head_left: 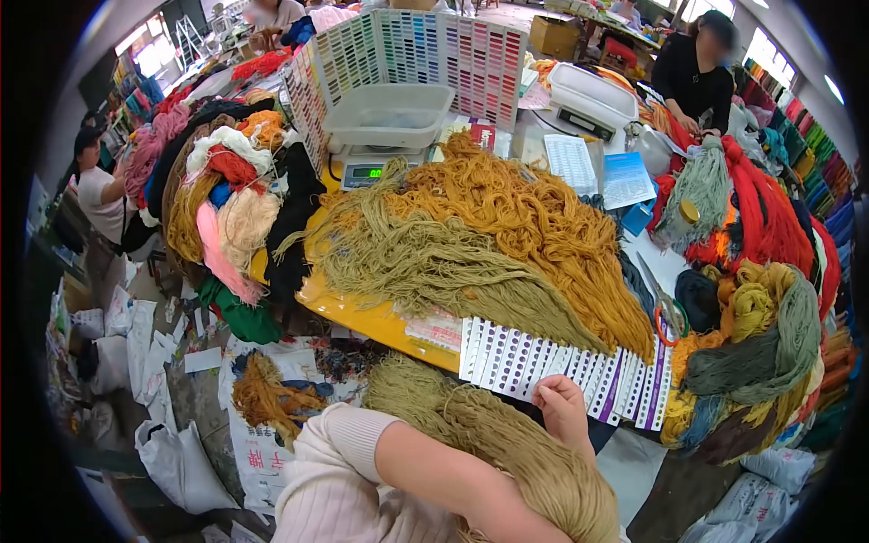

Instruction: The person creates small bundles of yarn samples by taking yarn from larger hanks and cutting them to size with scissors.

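Observation:
One hand shows, at the lower centre right, over the edge of the white punched cards (511, 357); I take it for my right hand (563, 407). Its fingers are curled together, and what they hold, if anything, is too small to name. A long olive-tan yarn hank (516, 443) lies across my lap beneath a bare forearm that runs to the lower right. The hand at that forearm's end is hidden. Ahead, green-olive yarn (425, 262) and golden-brown yarn (534, 217) spread over the yellow table (362, 321).
A scale (380, 172) carries a clear tray (389, 113) before a colour chart (444, 59). Scissors (668, 303) lie to the right beside piled yarn (760, 344). More yarn (226, 190) is heaped left. People (695, 77) stand beyond; bags (186, 462) lie on the floor.

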